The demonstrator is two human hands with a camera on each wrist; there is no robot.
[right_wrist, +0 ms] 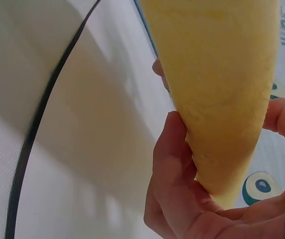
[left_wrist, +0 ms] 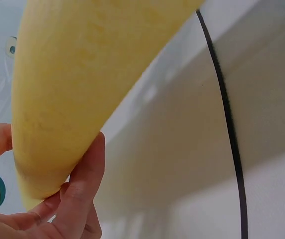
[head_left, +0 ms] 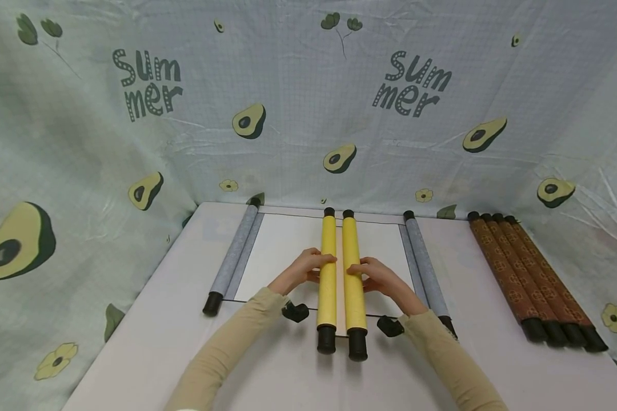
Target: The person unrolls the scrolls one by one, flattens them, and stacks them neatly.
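Observation:
A yellow scroll (head_left: 327, 285) with black end knobs is before me, its two rolls side by side and a narrow pale strip showing between them. My left hand (head_left: 308, 266) grips the left roll near its middle, thumb on top and fingers beneath. The right roll (right_wrist: 217, 99) is held the same way by my right hand (head_left: 377, 275). Under the yellow scroll lies a white sheet (head_left: 280, 251) edged by a thin black line, with a grey-blue roll (head_left: 236, 251) on its left and another grey-blue roll (head_left: 425, 262) on its right.
Several brown patterned rolls (head_left: 532, 279) with black ends lie together at the right of the pale table (head_left: 154, 337). A hanging cloth (head_left: 298, 68) printed with avocados closes off the back and sides. Black wrist devices (head_left: 295, 311) sit at both wrists.

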